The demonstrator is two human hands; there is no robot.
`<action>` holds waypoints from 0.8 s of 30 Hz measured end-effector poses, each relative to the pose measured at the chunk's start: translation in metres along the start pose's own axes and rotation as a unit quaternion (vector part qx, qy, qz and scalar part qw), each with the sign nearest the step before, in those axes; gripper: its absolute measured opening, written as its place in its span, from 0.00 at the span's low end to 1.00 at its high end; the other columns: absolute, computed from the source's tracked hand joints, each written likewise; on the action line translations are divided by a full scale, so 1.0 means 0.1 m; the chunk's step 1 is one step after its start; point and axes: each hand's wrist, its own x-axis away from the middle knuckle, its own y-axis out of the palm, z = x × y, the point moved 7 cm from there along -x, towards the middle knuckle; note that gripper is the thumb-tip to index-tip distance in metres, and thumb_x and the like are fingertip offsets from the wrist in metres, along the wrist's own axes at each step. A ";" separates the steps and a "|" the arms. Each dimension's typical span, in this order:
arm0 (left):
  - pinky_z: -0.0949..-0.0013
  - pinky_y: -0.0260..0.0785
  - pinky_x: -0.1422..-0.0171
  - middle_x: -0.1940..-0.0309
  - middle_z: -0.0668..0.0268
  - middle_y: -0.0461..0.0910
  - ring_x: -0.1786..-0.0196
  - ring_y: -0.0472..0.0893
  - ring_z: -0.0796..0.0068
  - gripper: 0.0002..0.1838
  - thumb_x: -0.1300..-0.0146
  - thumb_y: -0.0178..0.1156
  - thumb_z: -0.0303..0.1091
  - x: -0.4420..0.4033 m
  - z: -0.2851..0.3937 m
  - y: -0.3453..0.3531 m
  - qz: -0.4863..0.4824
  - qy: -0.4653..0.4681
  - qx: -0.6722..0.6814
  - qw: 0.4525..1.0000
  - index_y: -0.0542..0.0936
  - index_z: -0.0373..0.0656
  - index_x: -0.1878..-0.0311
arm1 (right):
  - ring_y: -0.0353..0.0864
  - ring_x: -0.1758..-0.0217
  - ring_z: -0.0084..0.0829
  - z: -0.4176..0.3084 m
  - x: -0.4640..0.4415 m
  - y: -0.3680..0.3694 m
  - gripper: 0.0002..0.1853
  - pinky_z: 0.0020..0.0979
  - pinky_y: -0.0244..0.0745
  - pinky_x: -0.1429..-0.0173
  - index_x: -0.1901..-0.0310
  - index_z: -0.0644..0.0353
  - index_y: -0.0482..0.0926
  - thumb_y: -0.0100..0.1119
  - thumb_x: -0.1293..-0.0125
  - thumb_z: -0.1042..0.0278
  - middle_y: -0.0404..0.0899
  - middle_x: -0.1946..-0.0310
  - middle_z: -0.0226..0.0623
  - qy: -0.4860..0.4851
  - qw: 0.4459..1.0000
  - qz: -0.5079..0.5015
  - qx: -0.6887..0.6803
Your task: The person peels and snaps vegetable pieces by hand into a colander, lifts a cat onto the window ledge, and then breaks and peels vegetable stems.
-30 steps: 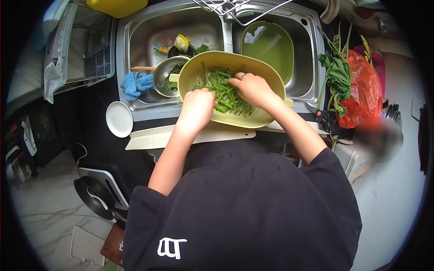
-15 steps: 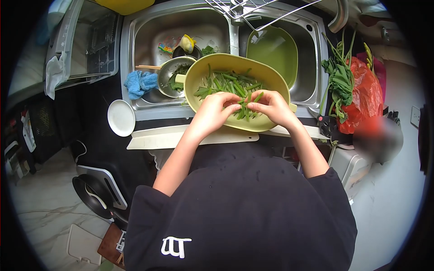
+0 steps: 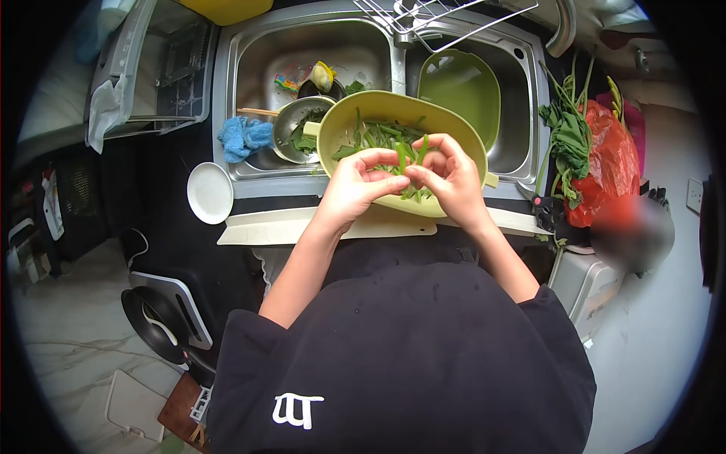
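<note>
Looking down from the head view, one sees both hands close together over the near side of a yellow-green colander; the left hand has its thumb and fingers closed in a pinch on short green stems, and the right hand pinches the same small bunch from the opposite side, the fingertips of the two nearly meeting. The held stems lie to the right of the left palm and to the left of the right palm, so neither hand is clearly nearer; their long axis points roughly away from the person, crosswise to the line joining the hands; the lower ends are hidden by the thumbs. Loose greens lie in the colander just beyond the fingertips; the colander itself runs lengthwise from left to right, its right end slanting towards the person, in front of the double sink. Left of it sits a metal pot with leaves inside; behind it, a green tray lies in the right basin.
</note>
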 end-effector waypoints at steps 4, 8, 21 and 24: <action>0.71 0.77 0.50 0.60 0.62 0.82 0.59 0.83 0.75 0.18 0.39 0.65 0.27 0.20 0.15 -0.12 0.007 0.031 0.149 0.988 0.74 0.34 0.47 | 0.81 0.69 0.25 0.01 -0.01 -0.16 0.20 0.25 0.75 0.62 0.49 0.65 0.71 0.67 0.40 0.71 0.80 0.74 0.36 -0.038 0.982 0.054 0.174; 0.70 0.77 0.52 0.63 0.63 0.81 0.63 0.82 0.74 0.17 0.39 0.65 0.31 0.52 0.42 -0.08 -0.011 0.068 0.207 0.976 0.75 0.37 0.49 | 0.81 0.57 0.43 -0.38 0.18 0.02 0.19 0.34 0.75 0.52 0.50 0.63 0.75 0.67 0.44 0.72 0.82 0.61 0.44 -0.237 0.805 0.068 0.539; 0.75 0.74 0.51 0.63 0.66 0.80 0.60 0.80 0.80 0.15 0.44 0.69 0.24 1.08 0.87 -0.03 0.000 0.226 0.211 0.951 0.75 0.38 0.56 | 0.80 0.71 0.33 -1.79 0.81 0.82 0.15 0.31 0.75 0.67 0.65 0.61 0.81 0.70 0.58 0.81 0.80 0.71 0.33 -0.502 0.792 -0.009 0.347; 0.75 0.74 0.50 0.64 0.67 0.80 0.60 0.80 0.80 0.15 0.45 0.69 0.22 1.12 0.88 -0.03 0.011 0.219 0.209 0.953 0.75 0.38 0.57 | 0.80 0.71 0.33 -1.80 0.83 0.87 0.15 0.31 0.75 0.68 0.65 0.61 0.81 0.70 0.59 0.81 0.80 0.71 0.33 -0.507 0.783 -0.023 0.360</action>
